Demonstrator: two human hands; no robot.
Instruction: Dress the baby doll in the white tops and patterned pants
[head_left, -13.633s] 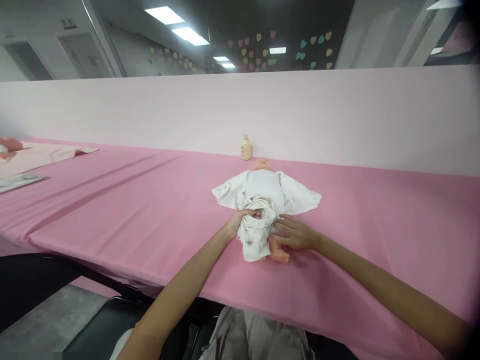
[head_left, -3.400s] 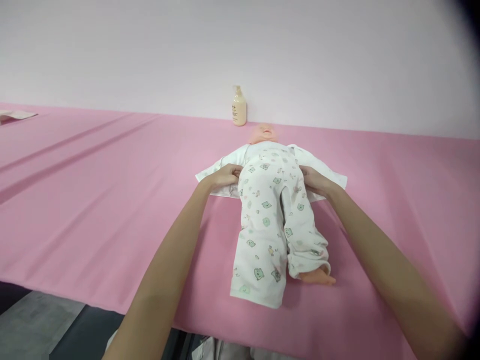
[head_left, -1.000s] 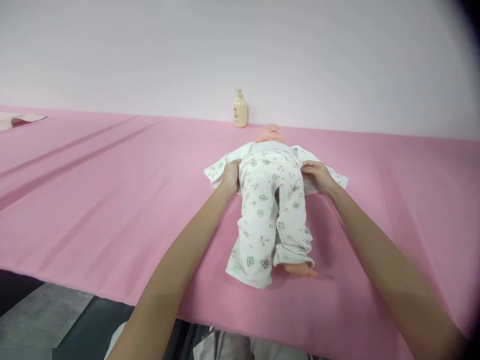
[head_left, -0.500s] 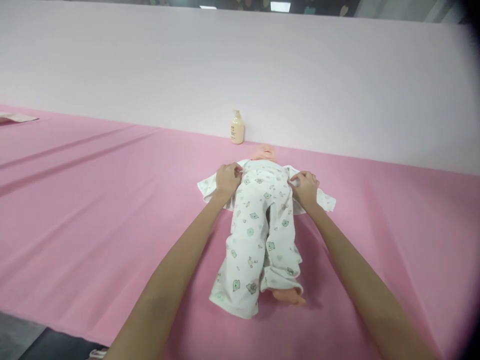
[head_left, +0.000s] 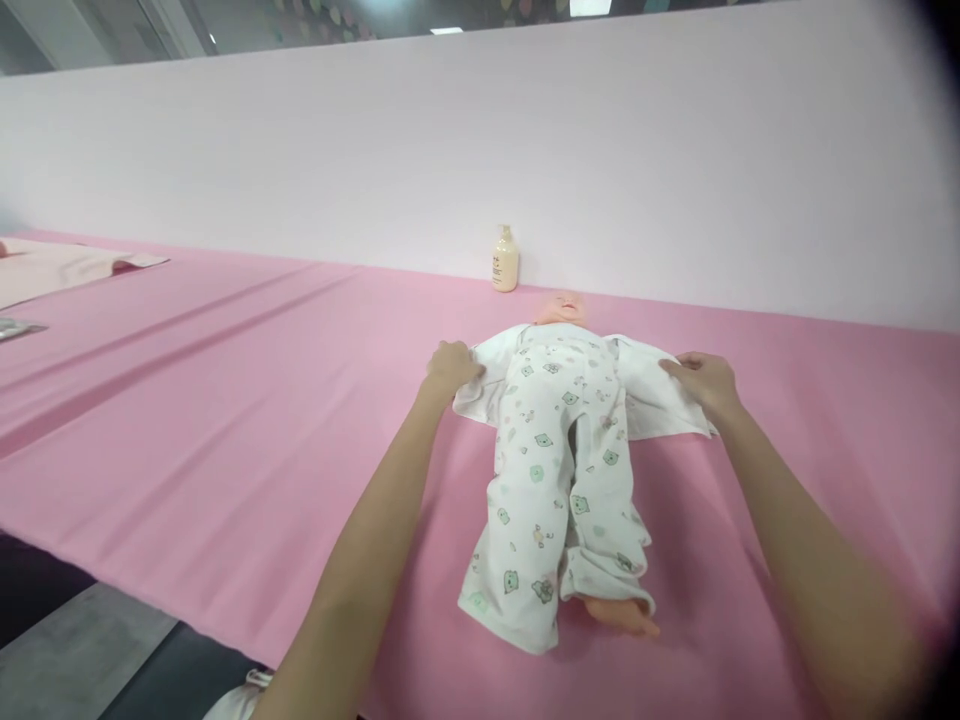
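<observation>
Pinching the open white cotton top (head_left: 651, 392) at both edges, left hand (head_left: 450, 368) and right hand (head_left: 703, 380) closed on fabric, risks dragging the pink plastic baby doll (head_left: 564, 440) at frame centre off-line if pulled unevenly.

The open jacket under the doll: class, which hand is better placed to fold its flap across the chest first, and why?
Probably the right hand: it lies on the wider spread jacket flap. The left hand only touches the narrower flap's edge beside the doll.
</observation>
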